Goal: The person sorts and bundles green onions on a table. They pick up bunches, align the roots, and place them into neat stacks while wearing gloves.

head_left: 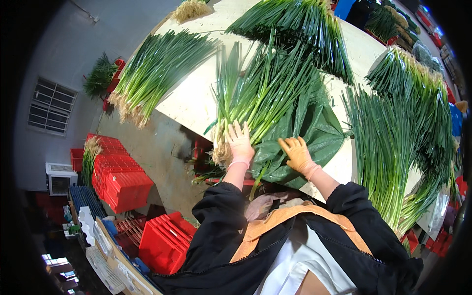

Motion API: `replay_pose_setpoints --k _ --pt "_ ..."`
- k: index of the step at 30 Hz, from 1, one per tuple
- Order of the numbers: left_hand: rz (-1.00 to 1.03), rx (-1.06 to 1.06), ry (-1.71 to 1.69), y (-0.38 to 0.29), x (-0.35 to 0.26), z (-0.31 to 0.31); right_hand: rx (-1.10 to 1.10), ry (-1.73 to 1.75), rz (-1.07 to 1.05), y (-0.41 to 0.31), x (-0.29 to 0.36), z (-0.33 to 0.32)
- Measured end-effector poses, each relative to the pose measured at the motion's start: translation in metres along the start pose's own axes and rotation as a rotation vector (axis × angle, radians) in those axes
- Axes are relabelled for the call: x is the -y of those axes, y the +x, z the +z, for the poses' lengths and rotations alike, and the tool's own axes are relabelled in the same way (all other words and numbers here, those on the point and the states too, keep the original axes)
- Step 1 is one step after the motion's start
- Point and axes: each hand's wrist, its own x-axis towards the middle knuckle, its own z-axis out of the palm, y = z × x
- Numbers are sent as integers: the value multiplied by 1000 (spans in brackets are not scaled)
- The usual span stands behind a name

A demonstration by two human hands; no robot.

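Observation:
My left hand [240, 143], in a pale pink glove, rests with spread fingers on the lower stalks of a loose bunch of green onions [265, 88], beside their roots. A green woven plastic sheet [320, 129] lies under and to the right of that bunch, crumpled and hanging over the table's near edge. Over the sheet is my right hand [296, 152], in an orange-stained glove, fingers apart and holding nothing; whether it touches the sheet, I cannot tell. A single loose stalk [261, 177] lies against the sheet between my hands.
More green onions lie on the pale table [184, 96]: a bunch at left [158, 70], a pile at the far side [298, 22] and large piles at right [387, 155]. Red plastic crates [123, 186] stand on the floor at left, others [166, 243] at lower left.

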Motion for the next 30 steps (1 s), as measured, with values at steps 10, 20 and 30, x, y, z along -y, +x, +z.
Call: replay_pose_setpoints --k 10,20,30 --pt "-244 161 -95 28 45 -1 -123 -35 -46 9 15 10" --pt "-189 126 -184 39 61 7 -185 26 -36 16 -10 18" --pt "-38 439 -1751 23 37 -15 -581 -64 22 -44 -80 -64"
